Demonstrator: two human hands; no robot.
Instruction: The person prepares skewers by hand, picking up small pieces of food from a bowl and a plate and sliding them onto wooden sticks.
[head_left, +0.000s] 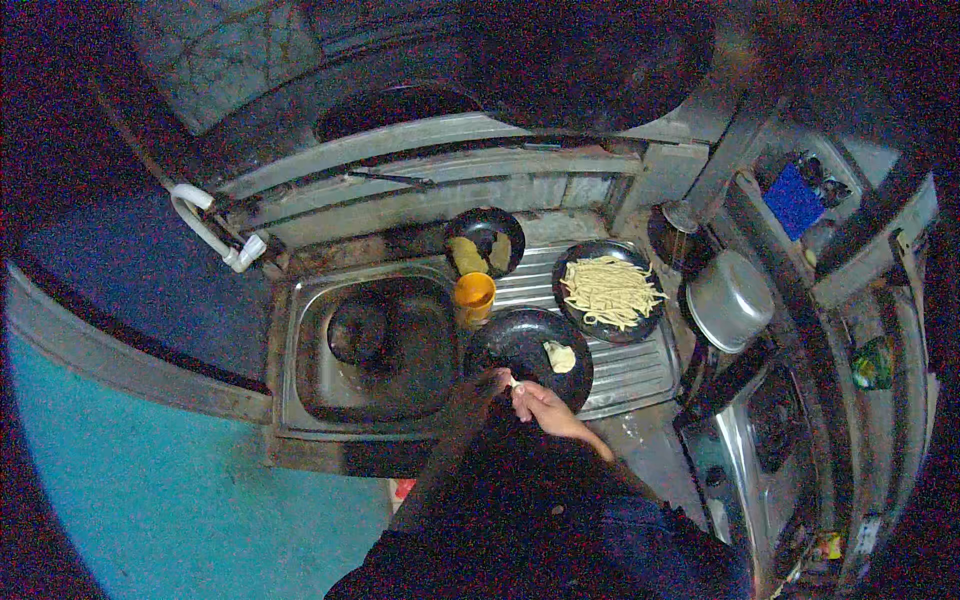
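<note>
Close together over the near edge of a dark round plate (517, 334), my left hand (498, 377) and my right hand (541, 407) meet at a small pale piece of dough (514, 382). The right fingers pinch it; the left hand is dim, so its grip is unclear. A lump of dough (561, 358) lies on the same plate. Behind it to the right, another dark plate (561, 289) carries a heap of thin dough strips (607, 291). An orange cup (475, 292) stands at the plate's upper left, below a dark dish (486, 219) with yellowish and brownish contents.
The plates rest on the ribbed steel drainboard (637, 382). A steel sink (375, 352) with a dark round item inside lies left, beyond it a white pipe spout (206, 225). A metal pot (731, 300) stands right of the drainboard, above a glossy stove top (750, 457).
</note>
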